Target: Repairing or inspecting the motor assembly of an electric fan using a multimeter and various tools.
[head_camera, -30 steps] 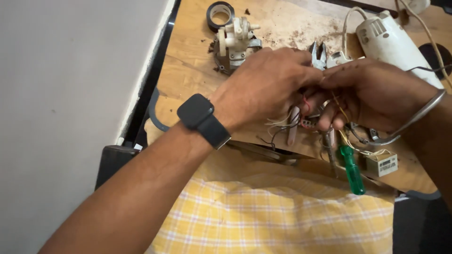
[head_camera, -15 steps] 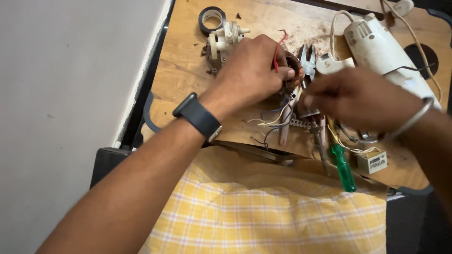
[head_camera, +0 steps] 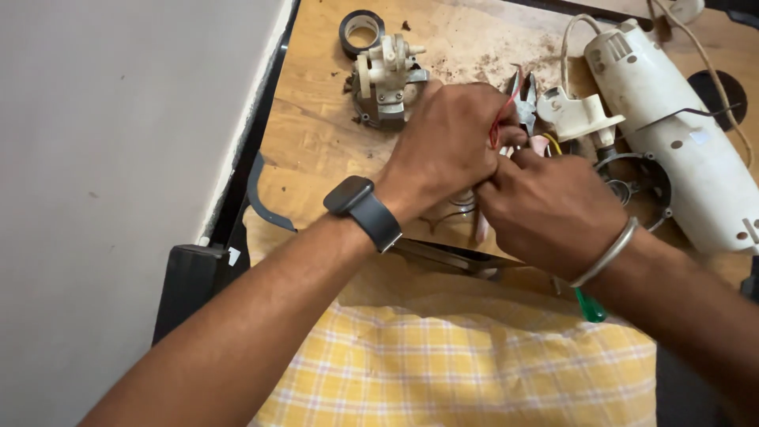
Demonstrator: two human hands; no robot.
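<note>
My left hand, with a dark watch on its wrist, is closed over thin red wires above the wooden table. Pressed against it from the right, my right hand wears a metal bangle and pinches the same bundle of wires; what lies under both hands is hidden. Small pliers lie just beyond my knuckles. A green screwdriver handle pokes out below my right wrist.
A grey-white motor part and a roll of black tape sit at the far left of the table. A long white appliance housing with a cord lies at the right, beside a white plastic piece. A pale wall runs along the left.
Both hands have come together, the right one sliding left against the left hand. The loose wires and parts seen below the hands earlier are now covered. The view has shifted slightly.
</note>
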